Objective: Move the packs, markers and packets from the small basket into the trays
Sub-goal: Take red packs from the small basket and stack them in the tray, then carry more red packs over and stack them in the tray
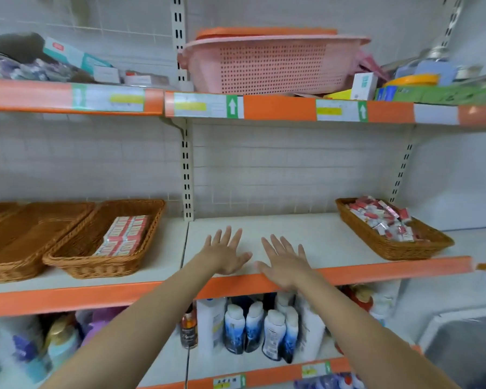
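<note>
Packs (124, 235) in red and white sit stacked in a wicker tray (76, 258) at left on the middle shelf (306, 237), beside another tray (9, 242) further left, while red-and-white packets (385, 219) fill a third tray (404, 248) at far right. Between them we hold our left hand (226, 252) and right hand (285, 262) over the shelf, fingers spread, holding nothing. Above, a pink basket (272, 64) rests on the top shelf; bottles (260, 329) stand below.

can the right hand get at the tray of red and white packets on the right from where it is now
Probably yes: the right hand is open and holds nothing, and only bare shelf lies between it and the wicker tray.
</note>
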`<state>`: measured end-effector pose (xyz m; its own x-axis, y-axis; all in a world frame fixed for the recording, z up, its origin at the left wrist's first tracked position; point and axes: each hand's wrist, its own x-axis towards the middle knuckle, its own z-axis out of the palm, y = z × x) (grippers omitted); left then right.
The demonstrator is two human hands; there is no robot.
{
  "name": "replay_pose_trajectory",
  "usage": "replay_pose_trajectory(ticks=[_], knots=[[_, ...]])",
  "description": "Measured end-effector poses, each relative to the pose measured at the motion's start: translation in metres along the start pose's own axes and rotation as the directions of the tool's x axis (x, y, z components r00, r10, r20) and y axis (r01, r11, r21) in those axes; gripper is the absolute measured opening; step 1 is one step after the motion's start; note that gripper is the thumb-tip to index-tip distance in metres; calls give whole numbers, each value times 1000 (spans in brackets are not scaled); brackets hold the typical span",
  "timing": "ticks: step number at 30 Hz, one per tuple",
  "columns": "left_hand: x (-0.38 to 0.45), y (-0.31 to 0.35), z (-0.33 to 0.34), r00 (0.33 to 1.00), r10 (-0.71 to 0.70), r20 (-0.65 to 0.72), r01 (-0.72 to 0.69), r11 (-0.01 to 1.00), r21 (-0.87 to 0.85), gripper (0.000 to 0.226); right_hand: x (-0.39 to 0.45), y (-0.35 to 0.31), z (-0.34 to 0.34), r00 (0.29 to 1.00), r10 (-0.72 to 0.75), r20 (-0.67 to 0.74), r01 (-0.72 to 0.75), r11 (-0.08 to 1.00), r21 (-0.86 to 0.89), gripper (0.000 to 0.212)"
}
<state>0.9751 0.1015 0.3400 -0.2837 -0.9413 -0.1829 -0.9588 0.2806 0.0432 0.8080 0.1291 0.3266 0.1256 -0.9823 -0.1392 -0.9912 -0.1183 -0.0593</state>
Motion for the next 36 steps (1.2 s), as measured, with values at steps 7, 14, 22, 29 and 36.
replay_pose_trajectory(ticks=[7, 14, 22, 29, 36], knots=[[77, 64, -26, 987, 145, -62, -146, 989, -14, 71, 28, 96, -35, 983, 182, -2, -182, 983, -32, 69], [135, 122, -38, 960, 275, -50, -274, 961, 19, 72, 35, 167, -40, 955, 295, -22, -295, 955, 13, 71], [177, 214, -37, 921, 390, 6, -390, 920, 38, 71, 26, 257, -40, 916, 396, -59, -391, 917, 72, 72], [206, 283, -43, 915, 400, -52, -402, 915, -33, 74, 23, 338, -55, 921, 383, -70, -379, 923, 69, 69], [228, 334, -40, 925, 369, -88, -373, 927, -34, 72, 29, 399, -58, 943, 324, -72, -321, 946, 46, 67]])
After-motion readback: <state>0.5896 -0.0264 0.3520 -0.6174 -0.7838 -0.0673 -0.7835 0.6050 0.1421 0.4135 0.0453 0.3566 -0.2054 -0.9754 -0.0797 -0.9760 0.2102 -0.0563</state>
